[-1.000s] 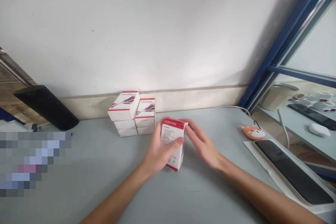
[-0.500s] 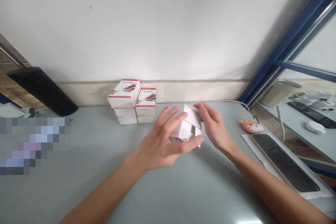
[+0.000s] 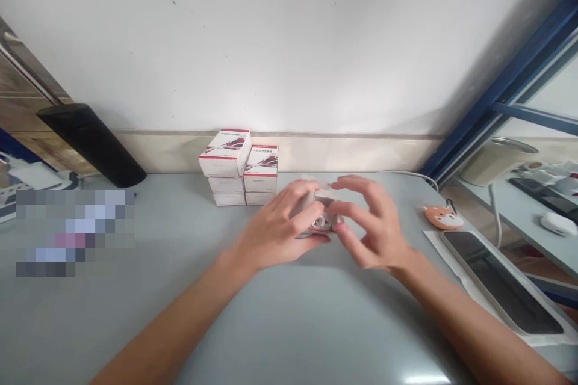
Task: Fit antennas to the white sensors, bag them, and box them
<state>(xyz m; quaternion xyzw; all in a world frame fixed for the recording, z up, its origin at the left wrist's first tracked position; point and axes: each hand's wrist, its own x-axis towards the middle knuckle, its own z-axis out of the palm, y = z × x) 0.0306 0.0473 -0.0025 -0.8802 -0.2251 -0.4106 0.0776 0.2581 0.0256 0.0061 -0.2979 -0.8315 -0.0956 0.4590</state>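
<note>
And here we are at the grey desk (image 3: 135,325), both hands in tight over a small white-and-red carton (image 3: 320,221), right in the middle of the view! The left hand (image 3: 275,231) is curled over it from the near left, fingers clasped around its left side, and that's a firm-looking hold. The right hand (image 3: 368,222) comes in from the right, fingers bent, tips right at the carton's edge, though whether it's gripping, I can't tell from here. The carton sits between the two palms, low over the desk, and so much of it is covered that its long axis is anyone's guess. Just to the left and beyond stand two stacks of matching boxes (image 3: 237,167), closer to the left hand. Over on the right, an orange fox-faced charm (image 3: 444,217) sits near a dark smartphone (image 3: 502,283) lying on white paper (image 3: 451,267).
</note>
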